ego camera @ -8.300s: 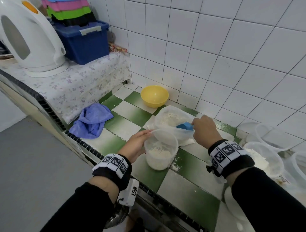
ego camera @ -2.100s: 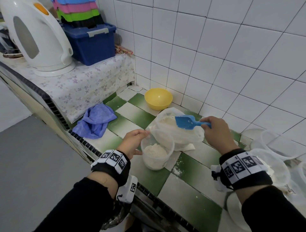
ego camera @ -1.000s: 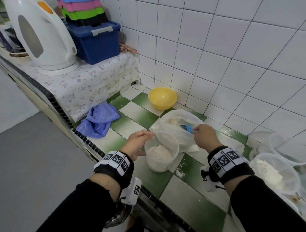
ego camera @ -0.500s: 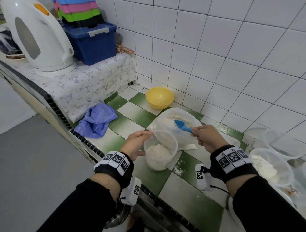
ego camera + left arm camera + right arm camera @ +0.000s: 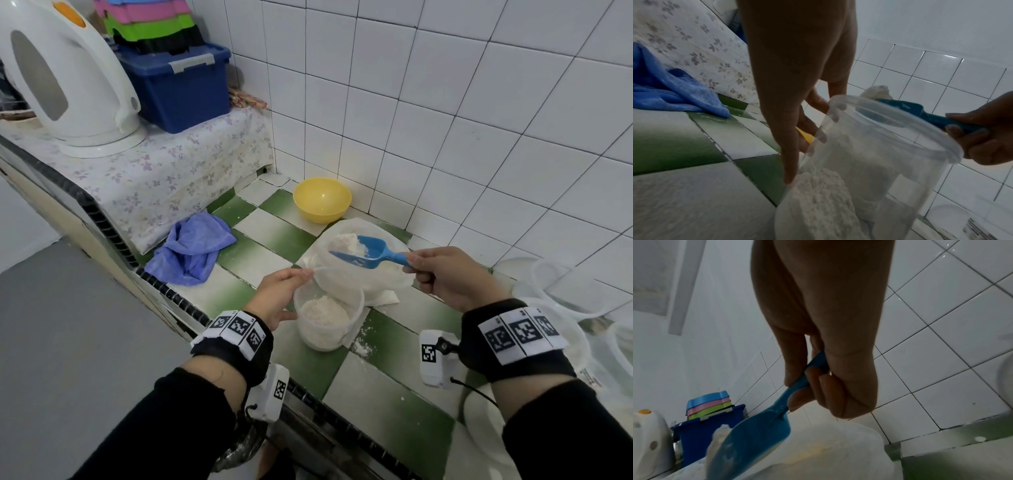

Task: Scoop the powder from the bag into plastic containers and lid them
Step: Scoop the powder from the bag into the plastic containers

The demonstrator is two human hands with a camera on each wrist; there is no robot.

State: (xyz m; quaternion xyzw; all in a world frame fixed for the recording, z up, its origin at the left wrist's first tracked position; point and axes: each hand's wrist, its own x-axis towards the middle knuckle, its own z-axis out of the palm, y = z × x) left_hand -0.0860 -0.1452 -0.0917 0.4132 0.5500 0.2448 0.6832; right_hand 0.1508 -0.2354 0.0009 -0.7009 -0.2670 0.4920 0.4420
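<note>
1. A clear plastic container stands upright on a green-and-white checkered tiled surface, about half full of white powder.
2. The left hand holds the container at its left side – fingers spread against the wall and reaching up to the rim, as the left wrist view shows.
3. Just behind the container, touching it, lies an open clear plastic bag with more white powder inside.
4. A blue plastic scoop hovers above the bag's opening, heaped with powder at its far end and tilted slightly down toward the container.
5. The right hand grips the scoop's handle, fingers curled round it and thumb on top.
6. A little spilled powder dusts the surface just right of the container's base.
7. A yellow bowl sits near the white tiled wall, behind the bag.
8. A crumpled blue cloth lies to the left, well apart from the container.
9. More clear containers crowd the right edge – their contents are hard to make out.
10. On a raised ledge covered with flowered cloth stand a white electric kettle and a dark blue storage box.
</note>
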